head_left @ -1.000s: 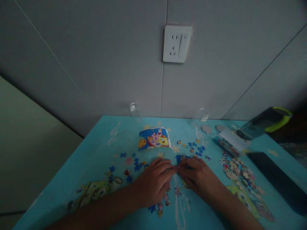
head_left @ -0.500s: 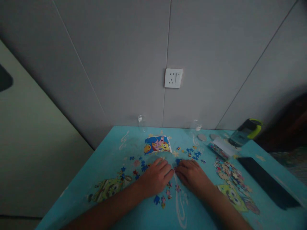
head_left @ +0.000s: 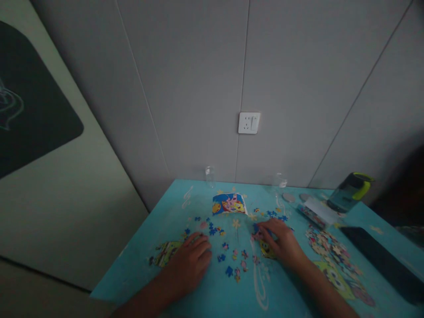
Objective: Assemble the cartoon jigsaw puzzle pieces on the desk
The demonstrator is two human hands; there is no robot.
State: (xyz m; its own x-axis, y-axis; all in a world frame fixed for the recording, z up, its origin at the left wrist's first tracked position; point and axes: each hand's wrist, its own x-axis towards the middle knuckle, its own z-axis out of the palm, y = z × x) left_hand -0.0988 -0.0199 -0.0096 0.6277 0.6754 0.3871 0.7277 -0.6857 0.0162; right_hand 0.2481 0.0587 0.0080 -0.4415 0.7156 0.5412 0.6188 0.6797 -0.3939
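Observation:
My right hand (head_left: 280, 240) has its fingers closed at the edge of a small joined section of jigsaw puzzle (head_left: 266, 250), blue at the top and yellow below. The fingers partly cover that section. My left hand (head_left: 195, 260) rests lower on the left, its bent fingers slightly apart over the tabletop by loose puzzle pieces; nothing shows in it. Loose blue and pink puzzle pieces (head_left: 229, 271) lie scattered between the hands. Behind them is a picture card (head_left: 229, 204) with cartoon figures on blue.
The turquoise table (head_left: 185, 194) meets a grey wall with a socket (head_left: 249, 123). On the right are a heap of puzzle pieces (head_left: 326, 247), a long dark strip (head_left: 377, 260), a small box (head_left: 311, 216) and a bottle (head_left: 347, 194). Clear cups (head_left: 210, 176) stand at the back.
My hands, close together before, are now apart. The left has moved left and nearer to me; the right stays at the joined section, which now shows. The view has turned left.

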